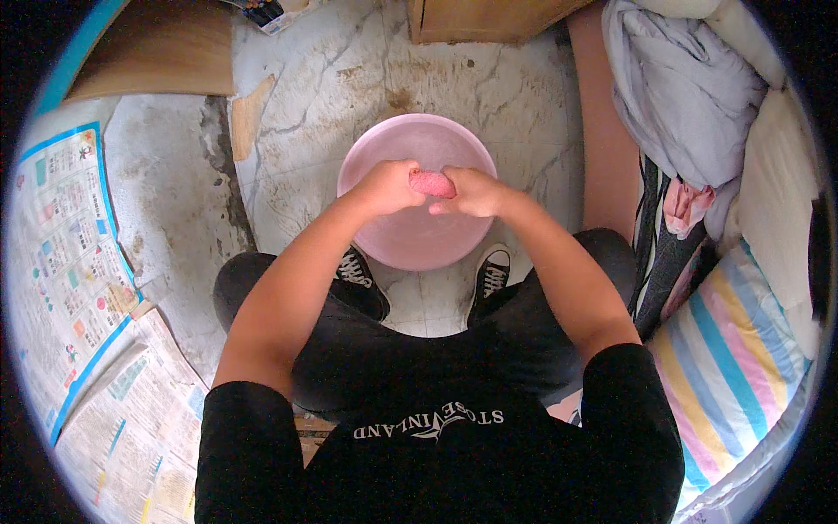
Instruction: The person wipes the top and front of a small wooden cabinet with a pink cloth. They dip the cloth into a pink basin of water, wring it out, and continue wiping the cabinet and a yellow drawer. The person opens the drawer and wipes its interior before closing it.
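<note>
A pink cloth (432, 184), bunched into a short roll, is held between my two hands above a round pink plastic basin (419, 245). My left hand (393, 187) grips its left end, with the fingers curled around it. On the other end, my right hand (470, 191) has closed, one finger pointing towards the left. The basin stands on the floor between my feet. What lies at its bottom looks cloudy, perhaps water, though the picture does not settle it. The cloth's ends are hidden inside my hands.
Black lace-up sneakers (492, 272) flank the basin on the stained marble-patterned floor (314, 144). Printed paper sheets (72, 262) cover the left wall side. At right are a grey cloth (687, 98) and a striped cushion (727, 367). A wooden cabinet (484, 19) stands beyond the basin.
</note>
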### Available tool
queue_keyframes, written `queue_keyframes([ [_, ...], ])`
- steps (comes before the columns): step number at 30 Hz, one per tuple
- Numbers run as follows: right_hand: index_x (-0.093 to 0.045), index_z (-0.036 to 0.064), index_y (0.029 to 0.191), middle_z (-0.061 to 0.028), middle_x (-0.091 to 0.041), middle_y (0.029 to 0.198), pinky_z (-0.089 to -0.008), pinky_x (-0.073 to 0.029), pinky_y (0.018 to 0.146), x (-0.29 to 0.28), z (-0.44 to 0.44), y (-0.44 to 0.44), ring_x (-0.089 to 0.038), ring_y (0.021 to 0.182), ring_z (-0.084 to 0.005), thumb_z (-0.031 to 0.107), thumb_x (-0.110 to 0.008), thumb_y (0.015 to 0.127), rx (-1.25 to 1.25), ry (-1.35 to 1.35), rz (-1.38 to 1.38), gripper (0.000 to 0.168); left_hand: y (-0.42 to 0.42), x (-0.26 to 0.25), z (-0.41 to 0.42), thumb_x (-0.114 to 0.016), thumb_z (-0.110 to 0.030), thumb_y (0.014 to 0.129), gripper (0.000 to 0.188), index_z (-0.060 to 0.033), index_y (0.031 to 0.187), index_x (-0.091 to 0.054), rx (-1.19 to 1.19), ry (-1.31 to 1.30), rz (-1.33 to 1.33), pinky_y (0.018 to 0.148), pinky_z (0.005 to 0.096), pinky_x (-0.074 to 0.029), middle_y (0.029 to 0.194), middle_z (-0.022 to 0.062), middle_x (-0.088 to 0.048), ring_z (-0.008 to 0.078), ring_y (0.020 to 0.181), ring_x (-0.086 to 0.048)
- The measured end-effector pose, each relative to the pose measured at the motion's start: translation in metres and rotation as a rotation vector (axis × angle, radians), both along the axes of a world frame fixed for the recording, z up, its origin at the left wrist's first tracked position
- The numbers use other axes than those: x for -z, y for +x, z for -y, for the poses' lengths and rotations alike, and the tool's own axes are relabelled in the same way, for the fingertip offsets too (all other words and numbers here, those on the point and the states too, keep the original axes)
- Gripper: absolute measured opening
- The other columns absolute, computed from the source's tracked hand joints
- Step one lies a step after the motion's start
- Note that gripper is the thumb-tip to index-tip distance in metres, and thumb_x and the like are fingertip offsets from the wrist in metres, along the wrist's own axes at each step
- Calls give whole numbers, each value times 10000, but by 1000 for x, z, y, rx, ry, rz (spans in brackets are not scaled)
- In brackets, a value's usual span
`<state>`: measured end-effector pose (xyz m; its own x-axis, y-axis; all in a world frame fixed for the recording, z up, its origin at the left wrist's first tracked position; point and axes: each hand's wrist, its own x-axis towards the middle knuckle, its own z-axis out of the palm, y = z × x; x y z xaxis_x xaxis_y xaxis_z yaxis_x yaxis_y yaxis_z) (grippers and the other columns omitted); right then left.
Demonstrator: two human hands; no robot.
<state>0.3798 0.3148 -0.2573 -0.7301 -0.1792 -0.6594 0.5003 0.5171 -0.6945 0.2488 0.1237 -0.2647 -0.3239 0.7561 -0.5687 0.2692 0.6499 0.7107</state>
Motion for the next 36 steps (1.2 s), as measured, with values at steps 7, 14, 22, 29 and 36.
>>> queue_keyframes([
  [7, -602, 33, 1279, -206, -661, 1212, -472, -540, 949, -70, -44, -17, -674, 1083, -394, 296, -773, 937, 125, 162, -556, 464, -36, -69, -18, -883, -209, 856, 706, -3, 1432, -531, -220, 227, 420, 629, 320, -599, 1106, 148, -712, 196, 781, -734],
  [14, -608, 85, 1091, -109, -661, 1141, -452, -530, 950, -152, -58, -36, -631, 1138, -363, 36, -815, 736, 155, 305, -1050, 414, -55, -128, -30, -778, -264, 944, 776, -15, 1564, -385, -267, 230, 1500, 808, 475, -659, 1240, 263, -688, 370, 950, -760],
  [22, -554, 81, 1302, -131, -633, 1300, -477, -488, 1043, -115, -64, -34, -570, 1277, -308, 166, -725, 973, 878, 132, -918, 381, -40, -112, -72, -906, -110, 812, 568, -30, 1270, -579, -575, 543, 705, 825, 308, -573, 1125, 92, -712, 171, 959, -715],
  [29, -590, 82, 1270, -1, -673, 1065, -270, -498, 748, -110, -61, -26, -625, 906, -117, 209, -671, 1063, 1022, -512, -547, 256, -37, -118, -85, -840, -180, 894, 573, -29, 1385, -585, -544, 547, 617, 1006, 339, -533, 1287, 96, -695, 175, 1137, -684],
  [36, -554, 29, 1339, -186, -566, 1299, -409, -526, 935, -115, -55, -25, -610, 1095, -307, 135, -743, 954, 849, 402, -1009, 443, -26, -125, -92, -750, -211, 1001, 393, -37, 1342, -660, -645, 529, 615, 819, 272, -571, 1087, 46, -759, 141, 930, -735],
])
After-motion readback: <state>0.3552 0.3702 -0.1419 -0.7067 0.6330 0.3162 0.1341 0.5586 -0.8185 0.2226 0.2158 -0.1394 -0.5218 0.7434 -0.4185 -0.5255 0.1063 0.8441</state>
